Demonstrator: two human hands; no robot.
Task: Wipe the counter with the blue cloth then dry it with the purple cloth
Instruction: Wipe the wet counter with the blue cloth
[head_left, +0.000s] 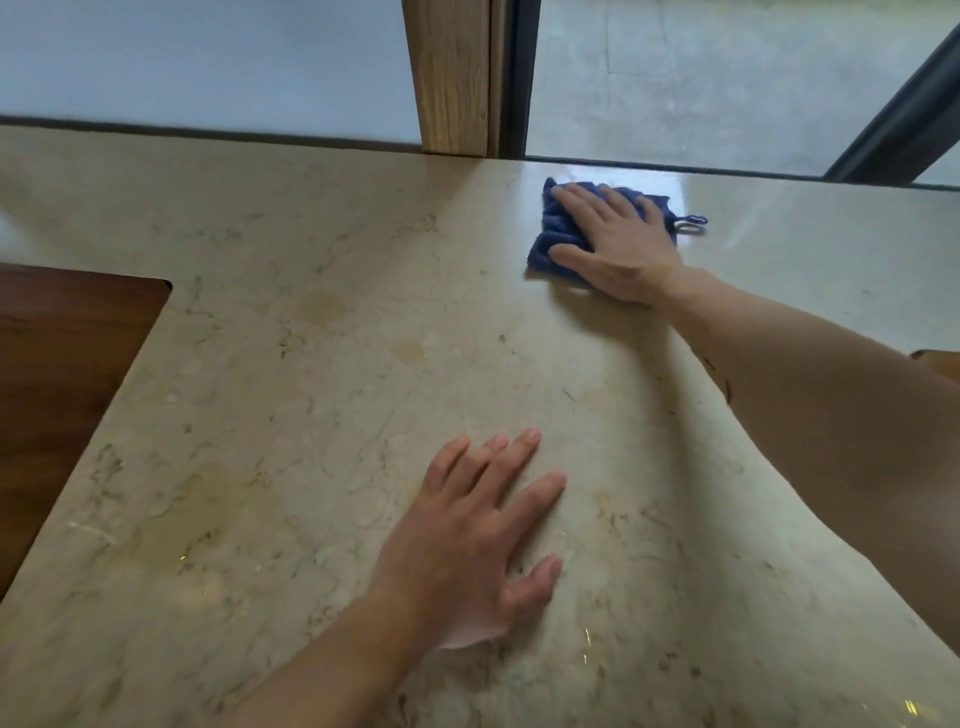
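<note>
Nearest: left hand (467, 535), palm down on the beige marble tabletop (291, 395), fingers straight and slightly spread, pointing up and to the right; nothing held. Left of it, beyond the tabletop's cut-in edge: dark brown wood surface (57, 395). Farther, toward the right rear: right hand (618, 244), arm stretched out, palm flat and fingers extended, pressing on the blue cloth (558, 234). Blue cloth folded to a rough rectangle, flat on the tabletop close to its far edge; long axis from near left to far right, hanging loop (693, 222) projecting from the far right corner. Behind: upright wooden post (452, 78), dark frame (517, 78), pale panes on either side.
</note>
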